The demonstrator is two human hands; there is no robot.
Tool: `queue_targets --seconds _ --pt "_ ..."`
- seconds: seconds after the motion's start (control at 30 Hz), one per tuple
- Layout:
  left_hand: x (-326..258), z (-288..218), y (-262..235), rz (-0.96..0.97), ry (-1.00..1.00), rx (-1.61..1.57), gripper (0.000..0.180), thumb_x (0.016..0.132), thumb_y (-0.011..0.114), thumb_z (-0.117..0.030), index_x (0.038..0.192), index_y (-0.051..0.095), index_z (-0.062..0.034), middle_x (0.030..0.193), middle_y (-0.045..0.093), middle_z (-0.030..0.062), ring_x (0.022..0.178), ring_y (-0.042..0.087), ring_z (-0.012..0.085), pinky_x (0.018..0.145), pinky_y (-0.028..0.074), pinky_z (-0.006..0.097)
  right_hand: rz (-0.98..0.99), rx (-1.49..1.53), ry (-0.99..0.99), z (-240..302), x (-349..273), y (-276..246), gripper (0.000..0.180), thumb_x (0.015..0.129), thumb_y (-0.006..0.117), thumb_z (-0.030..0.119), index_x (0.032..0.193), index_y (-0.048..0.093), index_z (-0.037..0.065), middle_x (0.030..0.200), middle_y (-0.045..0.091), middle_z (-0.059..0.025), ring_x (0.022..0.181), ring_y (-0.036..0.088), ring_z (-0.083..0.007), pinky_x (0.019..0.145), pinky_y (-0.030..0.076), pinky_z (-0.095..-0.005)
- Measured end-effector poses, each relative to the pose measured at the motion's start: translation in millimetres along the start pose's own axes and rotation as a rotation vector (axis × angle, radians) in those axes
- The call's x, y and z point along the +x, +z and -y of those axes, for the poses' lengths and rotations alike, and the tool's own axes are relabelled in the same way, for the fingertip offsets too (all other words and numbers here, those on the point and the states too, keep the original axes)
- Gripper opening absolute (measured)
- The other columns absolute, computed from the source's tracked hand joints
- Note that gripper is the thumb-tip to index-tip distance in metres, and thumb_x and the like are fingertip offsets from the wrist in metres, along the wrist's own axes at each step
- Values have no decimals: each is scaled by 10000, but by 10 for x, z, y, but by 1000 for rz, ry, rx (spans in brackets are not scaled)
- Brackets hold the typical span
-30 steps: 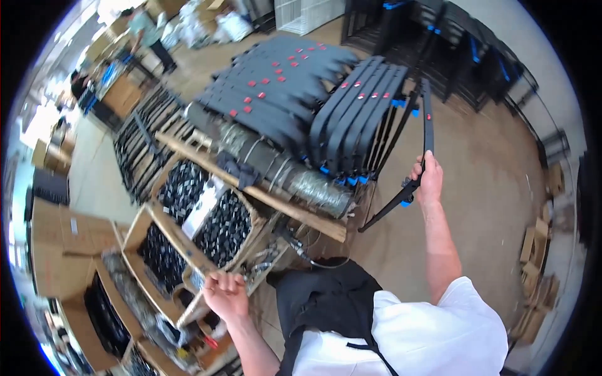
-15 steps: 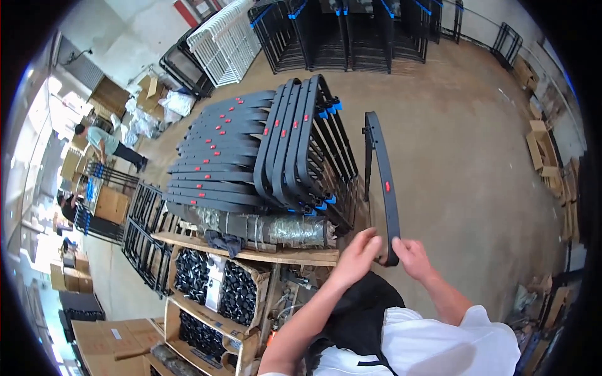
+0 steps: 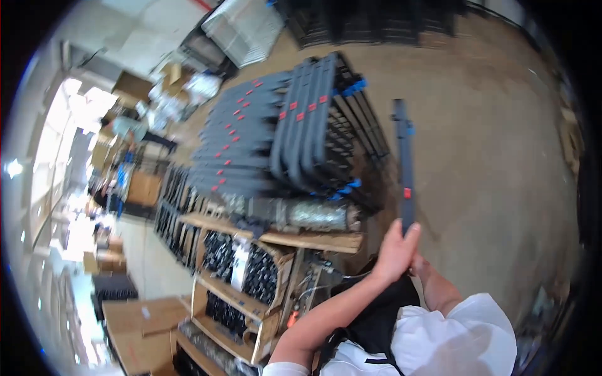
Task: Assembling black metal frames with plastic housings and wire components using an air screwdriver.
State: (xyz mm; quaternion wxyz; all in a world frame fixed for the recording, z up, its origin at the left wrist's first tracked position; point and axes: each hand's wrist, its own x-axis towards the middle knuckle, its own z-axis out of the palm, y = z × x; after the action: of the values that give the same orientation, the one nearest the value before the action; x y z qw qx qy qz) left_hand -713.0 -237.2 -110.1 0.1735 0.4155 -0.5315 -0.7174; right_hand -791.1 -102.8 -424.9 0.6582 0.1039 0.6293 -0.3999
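I hold a long dark grey frame piece (image 3: 404, 156) upright in front of me; it has a blue cap near the top and a small red tag near its lower part. My left hand (image 3: 395, 250) is wrapped around its lower end. My right hand (image 3: 420, 266) is just below and behind, mostly hidden by the left hand, and seems to grip the same end. To the left stands a row of like grey frames (image 3: 307, 125) with red tags and blue caps, leaning in a stack.
A wooden bench (image 3: 301, 238) with a silver ribbed tube (image 3: 313, 216) lies below the stack. Wooden crates (image 3: 251, 276) of black parts stand at lower left, cardboard boxes (image 3: 135, 319) beside them. Bare brown floor (image 3: 489, 156) spreads on the right. Another person (image 3: 125, 128) works far left.
My left hand came up from the crates and joined the right on the frame piece. The piece has swung upright, and my view has turned toward the stack.
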Motion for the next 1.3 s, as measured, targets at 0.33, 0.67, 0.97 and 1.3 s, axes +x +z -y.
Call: queue_targets --seconds 0.33,0.67,0.97,1.3 --pt "-683 -216 -394 98 -60 -116 232 1081 629 -257 1072 505 -62 662 508 -22 464 460 71 411 366 271 317 69 -111 -696 152 678 412 1017 562 469 991 634 64 866 696 -109 693 644 -250 657 541 -408" --pt "-2027 -369 -1660 -86 -44 -234 316 963 806 -263 1112 627 -50 634 566 -23 465 532 77 415 392 249 -119 564 -273 382 -87 501 311 970 594 417 872 558 124 742 603 -73 730 629 -258 684 556 -402" --pt "-3261 367 -2976 -1369 313 -377 181 1069 653 -212 1015 673 -40 683 517 -57 541 456 47 507 346 242 398 278 -1027 2820 -2015 727 608 1003 519 573 1270 627 38 1071 693 -59 908 657 -164 733 509 -283" --pt "-5411 2421 -3717 -1758 -5 -477 348 1043 702 -320 780 602 -115 644 534 -53 514 485 55 454 354 254 819 156 -931 2274 -2569 2826 244 1100 529 262 1094 579 24 835 462 -18 735 430 -130 696 401 -306"
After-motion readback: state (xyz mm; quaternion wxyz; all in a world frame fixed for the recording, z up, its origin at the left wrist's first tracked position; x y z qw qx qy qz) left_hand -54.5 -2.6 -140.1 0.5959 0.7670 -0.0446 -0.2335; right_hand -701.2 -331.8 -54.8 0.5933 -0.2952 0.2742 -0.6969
